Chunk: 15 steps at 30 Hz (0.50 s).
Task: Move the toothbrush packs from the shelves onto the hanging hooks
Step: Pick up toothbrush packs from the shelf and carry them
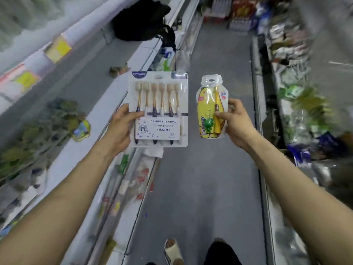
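Note:
My left hand (122, 127) grips the left edge of a large clear blister pack (159, 109) holding several beige-headed toothbrushes with dark handles, its label reading "CARING FOR GUMS". My right hand (234, 121) pinches the right side of a small yellow children's toothbrush pack (209, 108) with a cartoon figure and a hang hole at its top. Both packs are held upright over the aisle floor, side by side with a gap between them. No hanging hooks are clearly visible; the surroundings are blurred.
White shelves (89, 119) run along the left with blurred goods and a black bag (143, 18) at the far end. Shelves of packaged goods (298, 96) line the right. The grey aisle floor (210, 178) stretches ahead; my sandalled foot (172, 250) shows at the bottom.

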Available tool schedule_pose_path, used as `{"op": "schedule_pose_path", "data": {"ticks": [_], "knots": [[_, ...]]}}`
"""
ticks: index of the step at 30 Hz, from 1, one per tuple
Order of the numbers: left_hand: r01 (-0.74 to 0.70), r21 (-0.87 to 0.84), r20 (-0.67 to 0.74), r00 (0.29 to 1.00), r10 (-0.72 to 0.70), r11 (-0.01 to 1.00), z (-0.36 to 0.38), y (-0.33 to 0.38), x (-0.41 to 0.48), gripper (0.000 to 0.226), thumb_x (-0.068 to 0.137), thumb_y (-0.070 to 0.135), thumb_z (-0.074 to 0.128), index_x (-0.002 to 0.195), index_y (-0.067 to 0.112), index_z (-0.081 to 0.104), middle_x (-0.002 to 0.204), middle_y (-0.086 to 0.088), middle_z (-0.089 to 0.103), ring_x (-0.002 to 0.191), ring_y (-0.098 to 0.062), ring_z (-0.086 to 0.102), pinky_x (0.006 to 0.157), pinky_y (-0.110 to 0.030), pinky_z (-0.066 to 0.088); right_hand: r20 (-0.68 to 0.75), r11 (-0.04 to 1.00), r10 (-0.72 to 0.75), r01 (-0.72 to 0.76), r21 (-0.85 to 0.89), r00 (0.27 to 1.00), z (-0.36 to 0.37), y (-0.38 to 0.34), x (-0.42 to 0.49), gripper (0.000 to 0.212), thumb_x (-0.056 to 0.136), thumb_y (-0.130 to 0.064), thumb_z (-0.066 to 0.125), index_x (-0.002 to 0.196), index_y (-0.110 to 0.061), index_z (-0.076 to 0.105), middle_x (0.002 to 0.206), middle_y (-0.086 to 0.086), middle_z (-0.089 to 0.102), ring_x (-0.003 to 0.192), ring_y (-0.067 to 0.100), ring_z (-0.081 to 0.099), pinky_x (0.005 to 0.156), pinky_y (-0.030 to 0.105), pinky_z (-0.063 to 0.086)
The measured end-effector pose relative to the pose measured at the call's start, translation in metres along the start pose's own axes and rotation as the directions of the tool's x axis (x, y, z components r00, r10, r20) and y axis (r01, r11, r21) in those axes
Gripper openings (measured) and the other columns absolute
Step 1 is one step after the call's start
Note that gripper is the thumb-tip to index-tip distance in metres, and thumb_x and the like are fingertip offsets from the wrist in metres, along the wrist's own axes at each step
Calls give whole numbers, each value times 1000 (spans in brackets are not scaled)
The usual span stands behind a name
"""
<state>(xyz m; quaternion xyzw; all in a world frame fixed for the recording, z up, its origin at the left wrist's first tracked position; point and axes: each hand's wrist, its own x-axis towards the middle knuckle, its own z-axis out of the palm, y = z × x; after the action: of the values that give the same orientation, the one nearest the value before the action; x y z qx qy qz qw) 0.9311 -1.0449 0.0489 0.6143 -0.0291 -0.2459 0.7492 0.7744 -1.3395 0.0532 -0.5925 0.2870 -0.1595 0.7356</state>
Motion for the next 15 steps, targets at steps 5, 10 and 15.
{"op": "schedule_pose_path", "data": {"ticks": [5, 10, 15], "knots": [[7, 62, 134, 991, -15, 998, 96, 7, 134, 26, 95, -2, 64, 116, 14, 65, 110, -14, 73, 99, -31, 73, 81, -46, 61, -122, 999, -47, 48, 0, 991, -60, -25, 102, 44, 95, 7, 65, 131, -14, 51, 123, 11, 67, 98, 18, 75, 77, 40, 62], [-5, 83, 187, 982, -11, 997, 184, 11, 255, 36, 95, 1, 67, 131, 7, 63, 126, -23, 70, 115, -40, 68, 100, -57, 56, -162, 996, -74, 82, 42, 984, -111, -46, 224, 45, 93, 4, 67, 129, -19, 52, 134, 17, 65, 112, 30, 73, 86, 49, 62], [24, 53, 192, 981, -34, 998, 258, 34, 363, 40, 98, 8, 68, 137, 6, 60, 134, -23, 68, 121, -38, 68, 103, -57, 55, -159, 994, -94, 101, 41, 983, -145, -85, 341, 42, 95, 5, 64, 129, -17, 52, 133, 19, 66, 113, 30, 72, 89, 45, 60]]}}
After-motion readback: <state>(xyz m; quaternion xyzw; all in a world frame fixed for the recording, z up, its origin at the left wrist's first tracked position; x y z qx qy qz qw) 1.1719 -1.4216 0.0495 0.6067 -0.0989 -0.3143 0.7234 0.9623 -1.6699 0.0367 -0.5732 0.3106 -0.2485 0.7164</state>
